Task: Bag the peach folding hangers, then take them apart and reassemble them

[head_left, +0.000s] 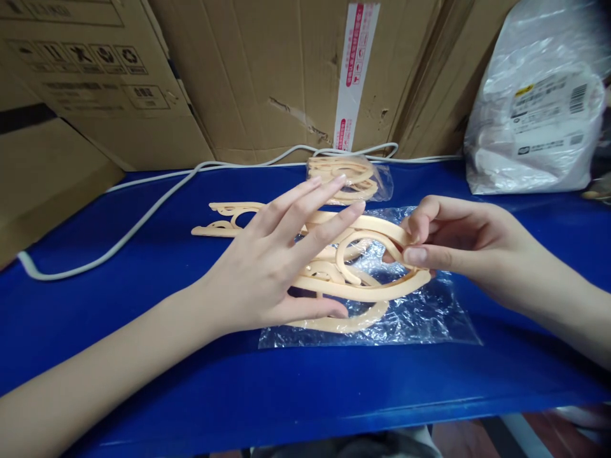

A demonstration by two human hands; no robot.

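Observation:
A peach-coloured plastic folding hanger [370, 294], folded up with its curved hook tucked inside, is held just above a clear plastic bag [429, 324]. My right hand [458, 238] pinches the hanger's rounded right end between thumb and fingers. Over its left part lies my left hand [272, 267], fingers spread and thumb stretched out; whether the palm touches the hanger is hidden. Another peach hanger [360, 323] lies below on the bag, partly covered. Notched hanger arms [210, 231] stick out to the left, past my left hand; which hanger they belong to is hidden.
Further back, a clear bag holds more peach hangers [344, 166]. A white cable [143, 232] runs across the blue tabletop [267, 394]. Cardboard boxes [267, 70] wall off the back and left. At the right stands a white plastic package [539, 127] with a label.

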